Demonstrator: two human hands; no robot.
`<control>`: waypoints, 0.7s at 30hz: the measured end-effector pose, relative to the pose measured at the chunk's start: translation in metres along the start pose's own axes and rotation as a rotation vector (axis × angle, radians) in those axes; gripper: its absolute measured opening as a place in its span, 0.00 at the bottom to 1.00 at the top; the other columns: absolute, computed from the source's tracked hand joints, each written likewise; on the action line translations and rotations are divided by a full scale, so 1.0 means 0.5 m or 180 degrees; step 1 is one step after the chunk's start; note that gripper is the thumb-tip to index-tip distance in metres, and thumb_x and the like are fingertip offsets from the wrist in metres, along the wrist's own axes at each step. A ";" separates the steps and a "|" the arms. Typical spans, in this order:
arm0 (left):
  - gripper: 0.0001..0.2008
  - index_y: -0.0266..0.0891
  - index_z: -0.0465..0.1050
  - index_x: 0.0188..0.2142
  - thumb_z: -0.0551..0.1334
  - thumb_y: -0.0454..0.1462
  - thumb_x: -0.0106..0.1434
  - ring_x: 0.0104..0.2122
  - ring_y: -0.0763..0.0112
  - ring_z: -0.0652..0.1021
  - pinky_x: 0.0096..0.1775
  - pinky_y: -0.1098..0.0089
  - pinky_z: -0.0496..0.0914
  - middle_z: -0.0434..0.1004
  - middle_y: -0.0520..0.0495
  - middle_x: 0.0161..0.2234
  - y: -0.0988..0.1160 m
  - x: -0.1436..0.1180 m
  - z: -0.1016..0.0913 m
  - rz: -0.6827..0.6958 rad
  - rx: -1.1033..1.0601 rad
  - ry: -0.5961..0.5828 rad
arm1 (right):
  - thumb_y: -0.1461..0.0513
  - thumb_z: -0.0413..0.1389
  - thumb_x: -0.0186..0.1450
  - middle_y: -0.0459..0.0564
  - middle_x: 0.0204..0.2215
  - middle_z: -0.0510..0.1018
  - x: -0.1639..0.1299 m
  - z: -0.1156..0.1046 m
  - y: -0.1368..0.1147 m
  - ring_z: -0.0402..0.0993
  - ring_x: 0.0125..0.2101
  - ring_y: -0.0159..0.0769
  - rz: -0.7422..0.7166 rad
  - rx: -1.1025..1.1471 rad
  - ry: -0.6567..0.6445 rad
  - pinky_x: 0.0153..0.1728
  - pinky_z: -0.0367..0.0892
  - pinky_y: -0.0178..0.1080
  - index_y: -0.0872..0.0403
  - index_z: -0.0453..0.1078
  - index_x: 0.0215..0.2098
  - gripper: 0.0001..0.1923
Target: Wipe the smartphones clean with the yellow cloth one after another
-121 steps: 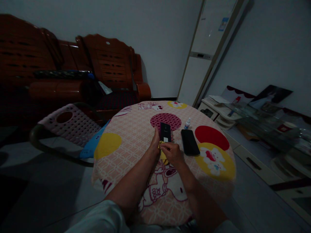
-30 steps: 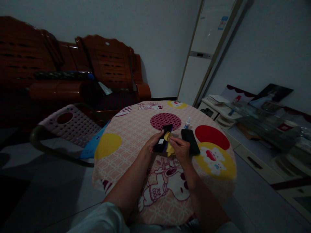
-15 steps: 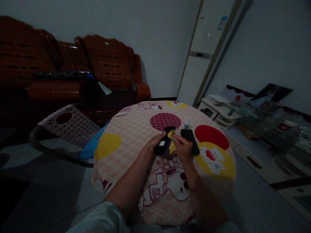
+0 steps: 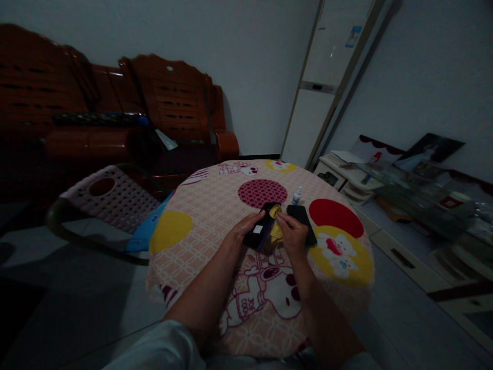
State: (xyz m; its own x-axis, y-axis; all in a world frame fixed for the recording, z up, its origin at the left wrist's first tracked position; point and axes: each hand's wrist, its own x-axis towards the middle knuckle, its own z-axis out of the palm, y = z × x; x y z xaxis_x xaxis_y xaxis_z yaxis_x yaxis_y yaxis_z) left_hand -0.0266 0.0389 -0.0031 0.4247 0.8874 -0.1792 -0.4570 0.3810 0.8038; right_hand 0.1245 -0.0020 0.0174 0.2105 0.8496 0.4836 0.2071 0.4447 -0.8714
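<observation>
Both hands mid-table: left hand (image 4: 243, 232) grips phone (image 4: 262, 226), right hand (image 4: 293, 235) pinches yellow cloth (image 4: 275, 229).

The left hand (image 4: 242, 232) grips a dark rectangular phone (image 4: 262, 226) tilted above the round patterned tabletop (image 4: 215, 205), while the right hand (image 4: 293, 235) presses a small yellow cloth (image 4: 276, 226) against its edge. A second black phone (image 4: 304, 220) lies just beside the right hand, a little white dropper bottle (image 4: 296, 195) behind it.
</observation>
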 end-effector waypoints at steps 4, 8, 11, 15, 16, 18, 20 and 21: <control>0.13 0.33 0.77 0.35 0.65 0.42 0.57 0.24 0.68 0.77 0.31 0.70 0.71 0.80 0.43 0.29 0.007 -0.002 -0.001 0.0052 -0.0034 0.0127 | 0.58 0.59 0.59 0.51 0.36 0.82 -0.009 0.010 0.000 0.79 0.36 0.41 -0.0012 0.0081 -0.0144 0.40 0.74 0.41 0.53 0.79 0.37 0.11; 0.15 0.33 0.77 0.36 0.66 0.43 0.56 0.25 0.68 0.77 0.31 0.71 0.70 0.80 0.44 0.29 0.010 -0.004 0.000 0.0018 -0.0016 0.0174 | 0.59 0.59 0.59 0.50 0.35 0.82 -0.008 0.008 -0.007 0.79 0.36 0.39 -0.0129 0.0055 -0.0188 0.40 0.74 0.39 0.53 0.79 0.36 0.10; 0.15 0.33 0.77 0.37 0.66 0.44 0.56 0.26 0.67 0.78 0.32 0.70 0.70 0.80 0.43 0.29 0.005 -0.005 0.003 -0.0030 0.0048 0.0079 | 0.60 0.59 0.59 0.50 0.34 0.82 -0.002 0.001 -0.009 0.79 0.36 0.39 -0.0132 0.0023 -0.0055 0.39 0.73 0.38 0.53 0.79 0.36 0.10; 0.15 0.33 0.77 0.36 0.66 0.44 0.56 0.24 0.68 0.77 0.32 0.69 0.71 0.79 0.43 0.28 0.003 -0.007 0.005 -0.0063 0.0028 0.0104 | 0.59 0.59 0.58 0.51 0.34 0.82 -0.002 0.001 -0.002 0.79 0.34 0.39 -0.0056 0.0029 0.0018 0.37 0.74 0.38 0.54 0.79 0.36 0.11; 0.15 0.33 0.77 0.36 0.66 0.44 0.56 0.24 0.68 0.77 0.31 0.69 0.71 0.79 0.44 0.28 0.004 -0.008 0.005 -0.0047 -0.0006 0.0143 | 0.58 0.59 0.58 0.51 0.34 0.82 -0.004 0.003 0.000 0.79 0.34 0.40 -0.0048 0.0033 0.0001 0.37 0.74 0.38 0.54 0.79 0.37 0.11; 0.15 0.33 0.77 0.36 0.66 0.43 0.56 0.24 0.69 0.77 0.31 0.70 0.70 0.79 0.45 0.28 0.007 -0.009 0.004 -0.0001 -0.0073 0.0219 | 0.58 0.59 0.59 0.50 0.35 0.82 -0.008 0.007 0.003 0.79 0.35 0.40 -0.0059 0.0044 -0.0069 0.38 0.74 0.39 0.53 0.79 0.36 0.11; 0.15 0.33 0.77 0.36 0.67 0.44 0.55 0.24 0.69 0.77 0.30 0.70 0.70 0.79 0.45 0.28 0.010 -0.009 0.001 0.0018 -0.0090 0.0244 | 0.58 0.59 0.59 0.50 0.35 0.82 -0.011 0.010 0.003 0.79 0.35 0.40 -0.0089 0.0054 -0.0155 0.39 0.74 0.39 0.53 0.79 0.36 0.10; 0.16 0.33 0.77 0.36 0.67 0.44 0.55 0.24 0.69 0.77 0.30 0.70 0.70 0.79 0.45 0.28 0.010 -0.009 0.000 0.0014 -0.0070 0.0235 | 0.58 0.59 0.59 0.50 0.35 0.82 -0.011 0.010 0.001 0.79 0.36 0.40 -0.0104 0.0054 -0.0178 0.39 0.74 0.39 0.53 0.79 0.36 0.10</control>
State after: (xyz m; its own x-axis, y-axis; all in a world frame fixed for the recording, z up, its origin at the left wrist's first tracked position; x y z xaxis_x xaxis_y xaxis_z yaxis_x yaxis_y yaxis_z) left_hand -0.0309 0.0368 0.0018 0.3642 0.9055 -0.2178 -0.4760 0.3820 0.7922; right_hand 0.1190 -0.0049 0.0138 0.1500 0.8489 0.5068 0.1967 0.4767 -0.8568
